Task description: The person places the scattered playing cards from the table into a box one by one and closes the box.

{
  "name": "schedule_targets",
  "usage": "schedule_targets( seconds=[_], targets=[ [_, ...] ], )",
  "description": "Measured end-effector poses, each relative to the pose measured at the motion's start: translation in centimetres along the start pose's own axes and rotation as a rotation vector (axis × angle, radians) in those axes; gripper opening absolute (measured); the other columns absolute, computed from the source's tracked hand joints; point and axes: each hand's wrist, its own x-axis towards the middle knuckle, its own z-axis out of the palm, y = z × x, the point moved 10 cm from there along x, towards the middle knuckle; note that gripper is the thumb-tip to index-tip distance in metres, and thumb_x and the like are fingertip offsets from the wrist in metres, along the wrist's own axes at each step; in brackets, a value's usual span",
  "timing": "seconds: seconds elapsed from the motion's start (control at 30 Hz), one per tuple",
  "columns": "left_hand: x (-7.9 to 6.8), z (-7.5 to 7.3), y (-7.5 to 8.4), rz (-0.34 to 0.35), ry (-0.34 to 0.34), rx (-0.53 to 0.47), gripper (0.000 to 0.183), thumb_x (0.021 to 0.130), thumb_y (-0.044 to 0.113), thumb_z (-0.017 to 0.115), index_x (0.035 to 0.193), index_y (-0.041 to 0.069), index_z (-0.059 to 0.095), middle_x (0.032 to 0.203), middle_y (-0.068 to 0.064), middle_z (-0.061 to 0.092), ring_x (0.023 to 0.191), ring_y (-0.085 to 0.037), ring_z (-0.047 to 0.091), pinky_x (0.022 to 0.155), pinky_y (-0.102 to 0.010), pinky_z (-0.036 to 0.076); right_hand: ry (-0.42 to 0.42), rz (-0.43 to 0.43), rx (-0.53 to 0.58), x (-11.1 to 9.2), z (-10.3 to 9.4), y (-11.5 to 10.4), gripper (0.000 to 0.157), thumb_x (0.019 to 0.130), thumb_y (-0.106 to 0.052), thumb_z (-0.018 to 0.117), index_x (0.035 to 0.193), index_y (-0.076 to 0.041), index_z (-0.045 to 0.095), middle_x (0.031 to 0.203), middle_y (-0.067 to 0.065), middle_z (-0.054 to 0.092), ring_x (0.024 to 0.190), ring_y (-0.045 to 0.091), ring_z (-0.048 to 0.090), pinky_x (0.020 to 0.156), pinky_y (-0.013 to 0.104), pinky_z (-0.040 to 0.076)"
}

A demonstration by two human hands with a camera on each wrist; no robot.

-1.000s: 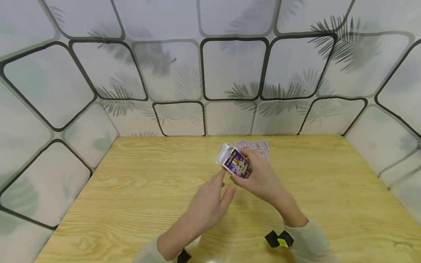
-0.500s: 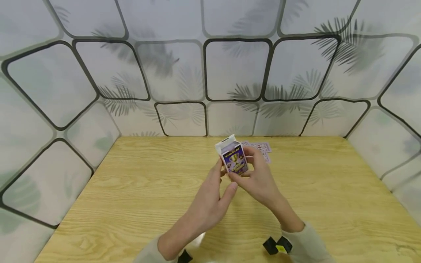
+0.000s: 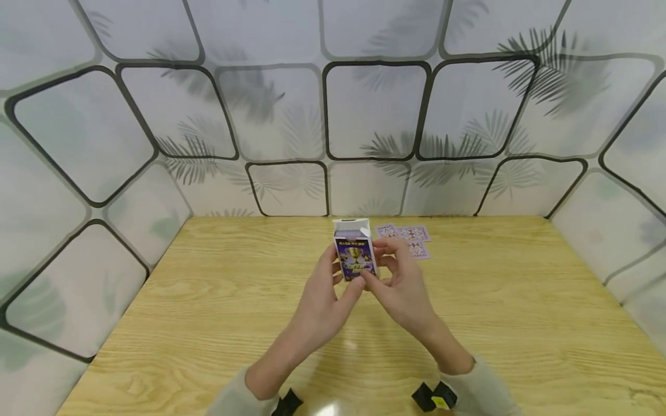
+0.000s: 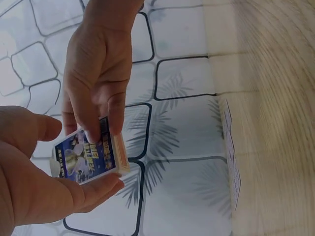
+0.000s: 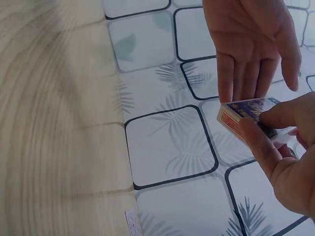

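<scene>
A purple playing-card box (image 3: 356, 258), with a gold trophy on its front, is held up over the table, its white top flap raised. My right hand (image 3: 408, 289) grips it by the lower right, thumb on the front and fingers behind and along the side. My left hand (image 3: 317, 306) lies along the box's left side with fairly straight fingers, thumb pointing toward the lower front. In the left wrist view the left thumb (image 4: 49, 128) stands apart from the box (image 4: 86, 152). The right wrist view shows the left fingertips (image 5: 226, 91) at the box's far edge.
Several cards (image 3: 413, 233) with a purple back pattern lie at the back of the wooden table (image 3: 208, 300), just beyond the right hand. A patterned curtain (image 3: 374, 110) rises behind the table and along both sides.
The box has turned from tilted to nearly upright, front facing me, and shifted slightly left. The left fingers have come along its left side, and the two thumbs are closer together.
</scene>
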Motion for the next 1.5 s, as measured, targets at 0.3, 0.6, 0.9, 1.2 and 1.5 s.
schedule_targets(
  seconds=[0.3, 0.6, 0.9, 1.2, 1.5],
  targets=[
    [0.7, -0.7, -1.3, -0.063, 0.036, -0.084, 0.072, 0.091, 0.016, 0.071, 0.149, -0.001, 0.031, 0.140, -0.016, 0.049, 0.122, -0.027, 0.057, 0.105, -0.040, 0.045, -0.029, -0.068, -0.092, -0.6, 1.4, -0.9, 0.058, 0.076, 0.023, 0.067, 0.126, 0.000, 0.050, 0.115, 0.019, 0.061, 0.101, 0.025, 0.064, 0.063, 0.031, 0.060],
    [0.9, -1.4, -1.9, -0.062, 0.043, -0.094, 0.072, 0.089, 0.013, 0.074, 0.147, -0.002, 0.034, 0.133, -0.015, 0.054, 0.118, -0.026, 0.059, 0.102, -0.037, 0.048, -0.145, -0.070, -0.122, -0.8, 2.6, -1.3, 0.047, 0.081, 0.013, 0.071, 0.121, -0.005, 0.054, 0.116, 0.010, 0.060, 0.106, 0.025, 0.064, 0.071, 0.031, 0.060],
    [1.2, -2.4, -1.6, 0.004, 0.053, 0.032, 0.069, 0.084, 0.013, 0.080, 0.140, 0.001, 0.044, 0.127, -0.011, 0.054, 0.110, -0.024, 0.058, 0.092, -0.037, 0.052, -0.174, -0.020, -0.147, -0.7, 2.8, -0.9, 0.036, 0.084, 0.010, 0.069, 0.115, -0.004, 0.056, 0.110, 0.009, 0.062, 0.099, 0.024, 0.067, 0.069, 0.030, 0.060],
    [1.7, -5.1, -2.0, 0.019, 0.121, 0.157, 0.074, 0.079, 0.014, 0.084, 0.140, 0.000, 0.043, 0.124, -0.015, 0.050, 0.105, -0.026, 0.054, 0.087, -0.040, 0.050, -0.245, 0.046, -0.279, -0.6, 2.9, 0.8, 0.036, 0.085, 0.005, 0.070, 0.117, -0.003, 0.058, 0.112, 0.013, 0.064, 0.095, 0.028, 0.069, 0.069, 0.026, 0.058],
    [2.0, -6.4, -3.3, -0.051, 0.091, 0.264, 0.082, 0.079, 0.018, 0.084, 0.145, 0.000, 0.038, 0.128, -0.018, 0.047, 0.106, -0.028, 0.052, 0.087, -0.040, 0.048, -0.276, 0.204, -0.648, 0.2, -0.8, 5.8, 0.032, 0.091, -0.008, 0.069, 0.122, 0.000, 0.063, 0.120, 0.016, 0.064, 0.108, 0.035, 0.061, 0.083, 0.046, 0.056]
  ],
)
